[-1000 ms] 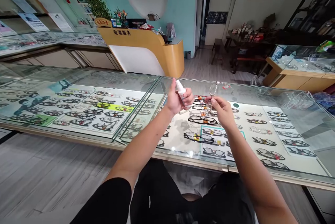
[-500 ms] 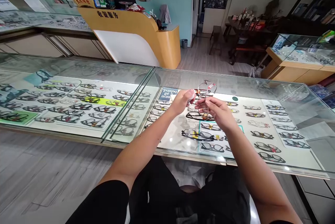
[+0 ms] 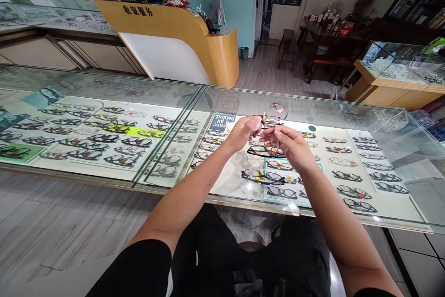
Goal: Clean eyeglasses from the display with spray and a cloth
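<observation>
Above the glass counter, my right hand (image 3: 295, 148) pinches a thin round-framed pair of glasses (image 3: 276, 112), which is tilted with one lens above the fingers and one below. My left hand (image 3: 242, 134) is closed around a small whitish thing (image 3: 256, 127), perhaps a cloth, close to the left side of the glasses. Dark-framed glasses (image 3: 263, 177) lie on the counter just below the hands, and another dark pair (image 3: 259, 150) sits partly behind the held glasses.
The glass display counter (image 3: 222, 196) runs across the view with rows of glasses inside. A dark sign (image 3: 222, 122) lies in it. Beyond stand a wooden cash desk (image 3: 222, 56), a small bin (image 3: 244, 53), a stool (image 3: 288, 42) and another glass case (image 3: 389, 90) at right.
The view has shifted slightly, so the counter and desk appear a little higher and further left. Both hands keep their hold, and the glasses have barely moved.
</observation>
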The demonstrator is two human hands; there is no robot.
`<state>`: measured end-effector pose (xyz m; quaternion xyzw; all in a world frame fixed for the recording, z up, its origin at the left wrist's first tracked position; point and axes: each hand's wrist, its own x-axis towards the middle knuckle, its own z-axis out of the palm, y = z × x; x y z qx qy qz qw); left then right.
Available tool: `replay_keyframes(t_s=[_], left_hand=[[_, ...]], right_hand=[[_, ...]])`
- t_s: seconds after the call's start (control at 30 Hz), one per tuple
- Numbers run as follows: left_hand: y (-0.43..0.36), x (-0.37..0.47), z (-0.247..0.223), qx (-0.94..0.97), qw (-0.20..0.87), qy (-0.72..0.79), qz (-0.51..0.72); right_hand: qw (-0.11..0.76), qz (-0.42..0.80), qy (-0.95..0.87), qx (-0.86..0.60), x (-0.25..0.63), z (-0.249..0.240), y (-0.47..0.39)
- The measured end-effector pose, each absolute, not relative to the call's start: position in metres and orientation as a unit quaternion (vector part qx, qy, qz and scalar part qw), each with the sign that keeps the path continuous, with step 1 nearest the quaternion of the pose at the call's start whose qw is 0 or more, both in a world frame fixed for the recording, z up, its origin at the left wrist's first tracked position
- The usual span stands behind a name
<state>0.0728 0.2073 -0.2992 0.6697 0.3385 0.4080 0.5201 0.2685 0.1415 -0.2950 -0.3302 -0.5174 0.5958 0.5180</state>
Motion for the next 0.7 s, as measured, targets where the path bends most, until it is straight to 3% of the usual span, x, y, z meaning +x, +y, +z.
replay_keyframes(t_s=[0.17, 0.37, 0.57, 0.7], left_hand=[[0.203, 0.074, -0.297, 0.701, 0.521, 0.330, 0.358], [0.199, 0.080, -0.305, 0.736, 0.518, 0.309, 0.309], [0.197, 0.080, -0.303, 0.708, 0.538, 0.297, 0.348], [0.202, 0.065, -0.282, 0.661, 0.523, 0.303, 0.445]], right_hand=[[0.585, 0.562, -0.478, -0.338, 0.274, -0.291, 0.146], [0.593, 0.554, -0.470, -0.348, 0.274, -0.292, 0.148], [0.591, 0.555, -0.472, -0.345, 0.273, -0.292, 0.147], [0.594, 0.548, -0.470, -0.356, 0.275, -0.288, 0.147]])
